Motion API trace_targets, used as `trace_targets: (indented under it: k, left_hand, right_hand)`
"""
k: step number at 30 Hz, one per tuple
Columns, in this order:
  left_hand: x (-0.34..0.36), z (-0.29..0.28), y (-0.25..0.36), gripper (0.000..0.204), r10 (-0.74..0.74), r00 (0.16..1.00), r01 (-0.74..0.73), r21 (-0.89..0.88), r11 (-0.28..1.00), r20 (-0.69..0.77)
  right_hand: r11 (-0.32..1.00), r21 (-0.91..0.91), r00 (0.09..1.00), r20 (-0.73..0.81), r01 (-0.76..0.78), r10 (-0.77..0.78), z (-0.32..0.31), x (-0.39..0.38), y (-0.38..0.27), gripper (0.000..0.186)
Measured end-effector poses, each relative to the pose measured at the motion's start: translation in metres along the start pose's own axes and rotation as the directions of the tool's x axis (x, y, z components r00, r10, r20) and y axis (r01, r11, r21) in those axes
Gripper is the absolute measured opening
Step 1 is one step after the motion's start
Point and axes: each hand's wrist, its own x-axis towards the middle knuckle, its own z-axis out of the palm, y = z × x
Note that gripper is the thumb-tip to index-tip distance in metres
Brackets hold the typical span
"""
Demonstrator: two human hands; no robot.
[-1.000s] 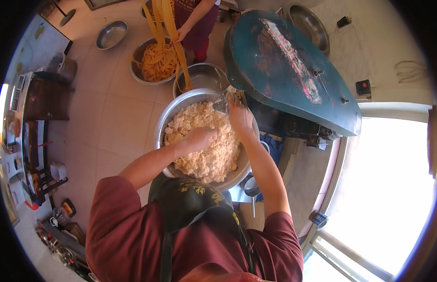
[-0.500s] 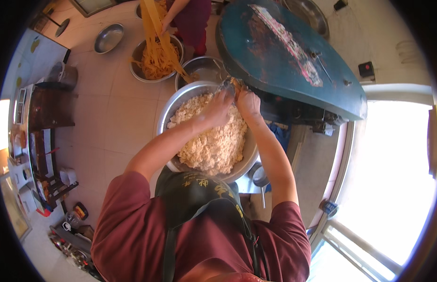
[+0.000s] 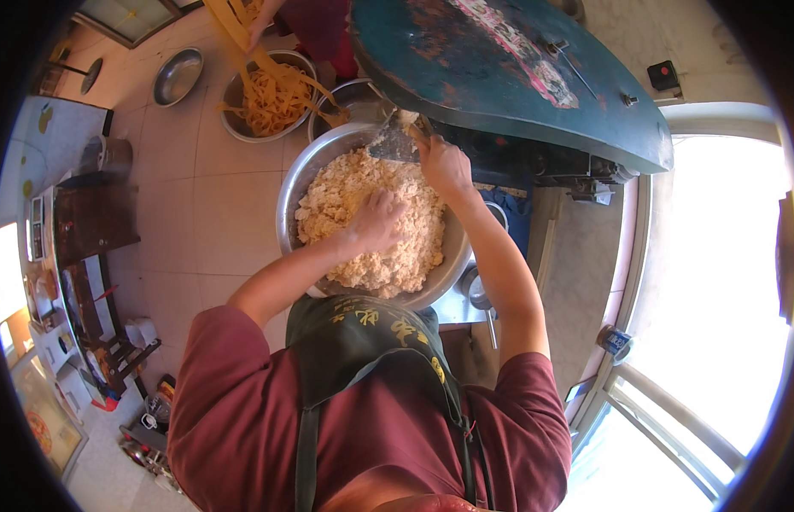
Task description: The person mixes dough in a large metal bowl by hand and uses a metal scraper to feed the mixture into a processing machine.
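Note:
A wide metal bowl [image 3: 288, 192] in front of me holds a heap of crumbly, pale yellow dough [image 3: 341, 200]. My left hand [image 3: 376, 224] rests on the middle of the heap, its fingers loosely apart. At the bowl's far right rim, my right hand [image 3: 446, 166] is closed round the handle of a scraper [image 3: 392, 143]. Its flat grey blade hangs over the far part of the dough. A small pale lump shows at the blade's upper edge, close to the teal machine cover.
The teal machine cover [image 3: 499, 77] looms beyond my right hand. Past my bowl stand a second metal bowl [image 3: 363, 98] and a bowl of wide orange noodle strips [image 3: 269, 98], handled by another person. An empty bowl [image 3: 178, 77] lies farther left. A small pan [image 3: 475, 286] sits by my right forearm.
My left hand has left the scraper and come down nearer onto the dough. The right hand keeps the scraper, its blade now plainly visible. The whole view has shifted slightly.

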Motion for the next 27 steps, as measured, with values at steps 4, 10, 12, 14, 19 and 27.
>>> trace_targets:
  k: [4, 10, 12, 14, 19, 27]
  left_hand:
    - [-0.023, 0.009, 0.008, 0.058, 0.106, 0.991, -0.104, 0.028, 0.994, -0.085]
    - [-0.023, 0.033, 0.001, 0.05, 0.247, 0.967, -0.251, -0.067, 0.966, -0.062]
    - [-0.035, 0.033, -0.006, 0.049, 0.28, 0.955, -0.289, -0.098, 0.952, -0.1]
    - [-0.044, 0.036, -0.007, 0.052, 0.343, 0.933, -0.354, -0.1, 0.93, -0.11]
    - [-0.041, 0.033, -0.015, 0.052, 0.506, 0.859, -0.503, 0.047, 0.863, -0.083]
    - [-0.033, 0.065, -0.026, 0.026, 0.346, 0.935, -0.352, -0.365, 0.862, -0.084]
  right_hand:
    - [1.0, -0.007, 1.0, 0.011, 0.019, -0.019, -0.009, -0.011, -0.006, 0.032]
    - [0.992, -0.126, 1.0, -0.012, 0.003, -0.005, 0.026, 0.03, 0.005, 0.035]
    - [0.99, -0.138, 1.0, 0.014, 0.027, -0.026, 0.021, 0.012, -0.008, 0.037]
    - [0.983, -0.17, 0.998, 0.013, 0.068, -0.067, 0.017, 0.01, -0.014, 0.038]
    - [0.977, -0.2, 0.995, -0.045, 0.074, -0.084, 0.021, 0.039, -0.008, 0.036]
    - [0.961, -0.274, 0.999, 0.043, 0.03, -0.019, 0.036, 0.036, -0.017, 0.034]
